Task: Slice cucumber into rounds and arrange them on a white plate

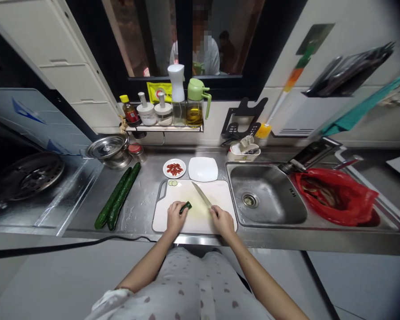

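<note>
On the cutting board (162,218), just toward nine o'clock from its centre, the left hand (176,218) pinches a short cucumber piece (187,206); the right hand (222,220) is curled round a knife (202,194), its tip toward eleven. Slicing seems barely begun: two thin slices (172,183) lie between ten and eleven, while two whole cucumbers (124,195), at nine o'clock on the table (83,209), look uncut.

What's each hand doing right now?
Left hand: closed, holding a short cucumber piece on the board.
Right hand: closed, holding the knife by its handle.
</note>
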`<state>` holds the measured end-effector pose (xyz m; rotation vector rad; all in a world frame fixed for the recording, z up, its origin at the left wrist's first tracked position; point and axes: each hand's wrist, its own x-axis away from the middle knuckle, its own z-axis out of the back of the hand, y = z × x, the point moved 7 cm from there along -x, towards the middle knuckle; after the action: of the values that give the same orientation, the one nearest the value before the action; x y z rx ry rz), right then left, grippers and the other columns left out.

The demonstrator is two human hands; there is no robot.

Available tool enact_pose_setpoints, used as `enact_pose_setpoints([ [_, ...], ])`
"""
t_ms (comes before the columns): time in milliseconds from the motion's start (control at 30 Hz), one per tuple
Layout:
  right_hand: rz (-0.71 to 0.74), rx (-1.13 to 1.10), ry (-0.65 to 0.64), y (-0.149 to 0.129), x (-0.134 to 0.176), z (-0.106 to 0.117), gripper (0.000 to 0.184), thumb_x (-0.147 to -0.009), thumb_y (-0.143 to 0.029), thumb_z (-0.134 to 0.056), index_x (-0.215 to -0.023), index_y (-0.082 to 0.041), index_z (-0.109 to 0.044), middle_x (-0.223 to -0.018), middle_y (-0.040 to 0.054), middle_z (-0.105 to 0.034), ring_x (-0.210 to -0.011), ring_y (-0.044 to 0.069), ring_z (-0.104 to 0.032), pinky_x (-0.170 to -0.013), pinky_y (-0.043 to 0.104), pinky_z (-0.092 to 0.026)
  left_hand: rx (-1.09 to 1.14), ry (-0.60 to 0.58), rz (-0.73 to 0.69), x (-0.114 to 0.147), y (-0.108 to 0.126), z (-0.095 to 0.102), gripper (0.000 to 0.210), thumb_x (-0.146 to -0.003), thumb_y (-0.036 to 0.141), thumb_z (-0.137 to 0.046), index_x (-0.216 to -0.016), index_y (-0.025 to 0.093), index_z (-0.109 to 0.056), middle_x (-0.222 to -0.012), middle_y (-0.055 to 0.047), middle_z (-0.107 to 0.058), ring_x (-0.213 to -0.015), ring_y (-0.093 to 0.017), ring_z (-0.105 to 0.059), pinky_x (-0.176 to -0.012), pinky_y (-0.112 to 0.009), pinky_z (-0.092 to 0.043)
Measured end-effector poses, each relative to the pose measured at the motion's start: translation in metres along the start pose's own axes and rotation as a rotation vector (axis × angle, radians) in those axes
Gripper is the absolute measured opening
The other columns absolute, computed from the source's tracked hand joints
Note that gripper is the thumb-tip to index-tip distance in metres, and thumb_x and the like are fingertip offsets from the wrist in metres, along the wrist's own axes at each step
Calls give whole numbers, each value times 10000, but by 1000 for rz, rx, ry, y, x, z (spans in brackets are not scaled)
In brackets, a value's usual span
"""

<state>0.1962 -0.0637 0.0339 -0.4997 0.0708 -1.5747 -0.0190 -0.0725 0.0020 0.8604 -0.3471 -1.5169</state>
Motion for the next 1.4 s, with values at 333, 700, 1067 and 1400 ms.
enact_pose_setpoints([
  [333, 97, 177, -132, -30, 3, -7, 378, -971, -386, -253, -1086, -208, -567, -937, 87, -691, -891, 185, -638, -692, 247, -355, 18, -101, -116, -5, -2, -11, 260, -868, 262, -542, -1115, 223, -612, -1002, -59, -662, -946, -191, -598, -863, -367, -475],
  [700, 194, 223, -206, -58, 4, -12, 366, -979, -377, -231, -1152, -206, -505, -954, 103, -689, -908, 201, -641, -748, 272, -381, 9, -49, -189, -5, 1, -7, 270, -904, 264, -485, -1124, 254, -641, -1001, -57, -647, -955, -170, -591, -866, -335, -495],
  [1067, 225, 242, -221, -65, 1, -18, 348, -975, -343, -236, -1126, -192, -511, -956, 114, -688, -924, 210, -642, -753, 284, -402, 54, -19, -209, -6, -6, -8, 263, -907, 252, -478, -1106, 241, -649, -1002, -62, -654, -955, -163, -595, -862, -335, -511],
  [1400, 223, 243, -240, -67, 2, -16, 315, -969, -319, -270, -1119, -187, -514, -949, 111, -684, -921, 206, -640, -757, 286, -409, 51, -42, -195, -6, -8, -10, 276, -914, 258, -464, -1120, 237, -646, -1024, -67, -660, -972, -171, -593, -869, -355, -513],
])
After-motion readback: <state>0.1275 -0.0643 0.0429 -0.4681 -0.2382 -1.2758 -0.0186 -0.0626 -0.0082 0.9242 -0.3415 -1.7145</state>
